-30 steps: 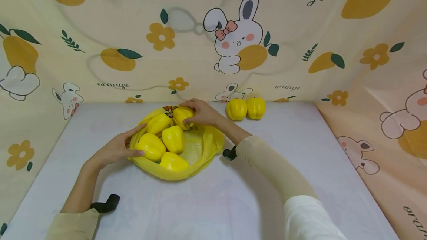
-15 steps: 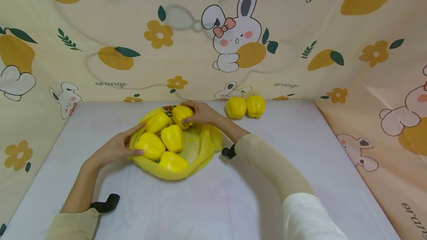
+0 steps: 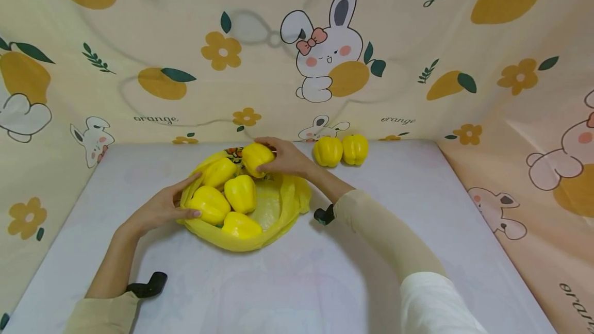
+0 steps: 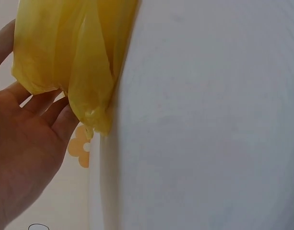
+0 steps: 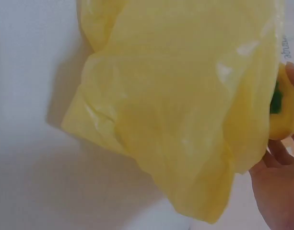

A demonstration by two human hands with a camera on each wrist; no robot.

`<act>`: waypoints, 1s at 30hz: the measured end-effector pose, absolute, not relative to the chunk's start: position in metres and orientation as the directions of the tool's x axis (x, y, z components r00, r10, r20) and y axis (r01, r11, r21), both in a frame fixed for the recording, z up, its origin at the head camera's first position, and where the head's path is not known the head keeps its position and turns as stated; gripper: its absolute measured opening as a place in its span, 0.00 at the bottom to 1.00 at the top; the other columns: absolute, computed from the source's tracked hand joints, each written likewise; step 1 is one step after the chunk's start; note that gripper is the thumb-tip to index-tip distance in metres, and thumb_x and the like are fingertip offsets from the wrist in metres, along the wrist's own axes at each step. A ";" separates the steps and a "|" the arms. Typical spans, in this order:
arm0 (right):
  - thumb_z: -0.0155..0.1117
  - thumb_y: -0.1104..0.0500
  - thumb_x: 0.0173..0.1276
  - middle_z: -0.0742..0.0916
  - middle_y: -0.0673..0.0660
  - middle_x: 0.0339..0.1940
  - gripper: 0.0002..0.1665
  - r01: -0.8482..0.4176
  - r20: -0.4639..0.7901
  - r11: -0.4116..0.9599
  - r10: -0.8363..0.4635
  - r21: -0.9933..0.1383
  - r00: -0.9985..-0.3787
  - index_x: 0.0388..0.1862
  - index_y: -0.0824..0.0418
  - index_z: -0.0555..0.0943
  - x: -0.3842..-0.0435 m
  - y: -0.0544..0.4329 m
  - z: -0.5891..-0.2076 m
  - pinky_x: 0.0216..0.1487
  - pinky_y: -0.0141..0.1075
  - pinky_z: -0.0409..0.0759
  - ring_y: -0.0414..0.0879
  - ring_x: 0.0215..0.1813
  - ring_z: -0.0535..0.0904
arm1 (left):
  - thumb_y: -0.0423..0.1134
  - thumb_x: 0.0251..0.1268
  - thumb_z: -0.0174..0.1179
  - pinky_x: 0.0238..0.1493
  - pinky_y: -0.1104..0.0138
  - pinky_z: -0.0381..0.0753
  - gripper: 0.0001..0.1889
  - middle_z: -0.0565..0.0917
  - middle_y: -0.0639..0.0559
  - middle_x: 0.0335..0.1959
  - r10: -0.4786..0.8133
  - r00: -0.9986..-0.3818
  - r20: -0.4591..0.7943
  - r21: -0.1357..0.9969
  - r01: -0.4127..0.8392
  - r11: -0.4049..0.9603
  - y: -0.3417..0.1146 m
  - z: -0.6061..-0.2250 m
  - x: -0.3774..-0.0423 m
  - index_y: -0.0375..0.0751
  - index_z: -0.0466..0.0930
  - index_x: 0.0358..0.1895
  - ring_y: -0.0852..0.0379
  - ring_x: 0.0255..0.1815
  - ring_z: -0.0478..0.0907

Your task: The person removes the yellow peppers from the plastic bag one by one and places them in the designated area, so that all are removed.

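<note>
A yellow plastic bag (image 3: pixel 241 244) lies wide-mouthed on the white table, with several yellow bell peppers (image 3: pixel 240 194) inside. At its far side my right hand (image 3: pixel 290 159) grips a yellow bell pepper (image 3: pixel 257 159) between thumb and fingers, over the bag's back rim. The green stem end of this held pepper shows in the right wrist view, partly behind the bag (image 5: pixel 175 105). My left hand (image 3: pixel 162 207) holds the bag's left side, thumb at the rim beside a pepper. In the left wrist view, its fingers (image 4: pixel 41 103) go behind the bag's yellow film (image 4: pixel 70 48).
Two more yellow bell peppers (image 3: pixel 341 150) stand side by side at the table's back edge, right of the bag. A patterned cloth wall (image 3: pixel 260 92) rises behind the table (image 3: pixel 287 287) and along both sides. Each wrist carries a black mount (image 3: pixel 150 285).
My right hand has raised its bell pepper slightly and shifted it a little to the right. The left hand, the bag and the other peppers have stayed in place.
</note>
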State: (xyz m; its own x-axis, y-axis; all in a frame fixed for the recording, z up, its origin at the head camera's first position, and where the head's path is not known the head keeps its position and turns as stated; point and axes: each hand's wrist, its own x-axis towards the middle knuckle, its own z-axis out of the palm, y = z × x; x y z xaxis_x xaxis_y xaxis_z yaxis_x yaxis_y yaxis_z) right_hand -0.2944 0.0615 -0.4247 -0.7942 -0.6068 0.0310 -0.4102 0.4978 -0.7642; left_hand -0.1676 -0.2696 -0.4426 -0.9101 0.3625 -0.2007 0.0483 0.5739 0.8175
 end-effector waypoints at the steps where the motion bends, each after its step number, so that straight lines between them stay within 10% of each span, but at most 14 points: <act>1: 0.77 0.48 0.58 0.76 0.51 0.68 0.49 -0.411 0.043 0.483 -0.606 -0.773 -0.794 0.76 0.52 0.65 -0.294 0.063 -0.424 0.60 0.36 0.77 0.44 0.61 0.74 | 0.51 0.58 0.71 0.71 0.34 0.50 0.51 0.50 0.34 0.79 0.360 -0.911 -0.202 0.817 0.046 0.575 -0.269 -0.443 -0.167 0.52 0.47 0.81 0.29 0.77 0.47; 30: 0.80 0.42 0.52 0.79 0.45 0.62 0.47 -0.279 0.059 0.457 -0.439 -0.844 -0.896 0.71 0.46 0.72 -0.283 0.134 -0.402 0.54 0.42 0.81 0.47 0.56 0.76 | 0.52 0.59 0.70 0.69 0.33 0.54 0.52 0.51 0.31 0.78 0.363 -0.907 -0.214 0.800 0.051 0.598 -0.261 -0.443 -0.172 0.52 0.45 0.81 0.27 0.75 0.49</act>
State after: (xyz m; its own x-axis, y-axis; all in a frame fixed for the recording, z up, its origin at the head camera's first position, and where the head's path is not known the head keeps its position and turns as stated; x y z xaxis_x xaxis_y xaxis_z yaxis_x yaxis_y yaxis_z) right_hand -0.2830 0.1343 -0.4015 -0.8964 -0.4393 0.0589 -0.2795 0.4571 -0.8444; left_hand -0.1720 -0.2610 -0.4433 -0.9069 0.3631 -0.2138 0.0510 0.5982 0.7997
